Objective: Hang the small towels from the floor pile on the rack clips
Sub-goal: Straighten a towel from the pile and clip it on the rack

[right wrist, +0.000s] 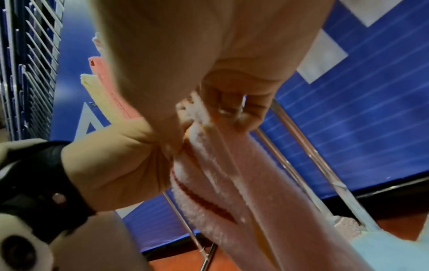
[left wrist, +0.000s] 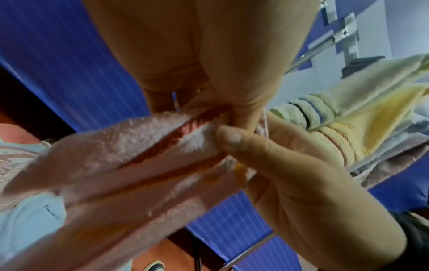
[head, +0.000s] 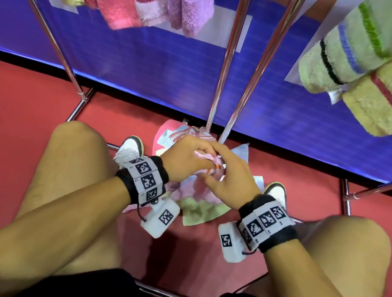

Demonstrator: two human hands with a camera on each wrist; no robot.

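A blue banner [head: 131, 62] with pale shapes stood behind everything, its lower edge meeting a red floor [head: 13, 105]. Two white sneakers [head: 134, 146] rested on that floor, one to each side. Bare knees [head: 75, 145] and dark shorts [head: 93, 285] filled the lower part of the head view. A wire grille [right wrist: 27, 55] showed at the far left in the right wrist view.

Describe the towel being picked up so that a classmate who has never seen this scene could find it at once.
Start at the towel pile on the red floor below the metal rack. Just above it, the left hand and right hand pinch one pale pink towel. Unlike the pile's plain green and blue towels, it carries red and orange stripes.
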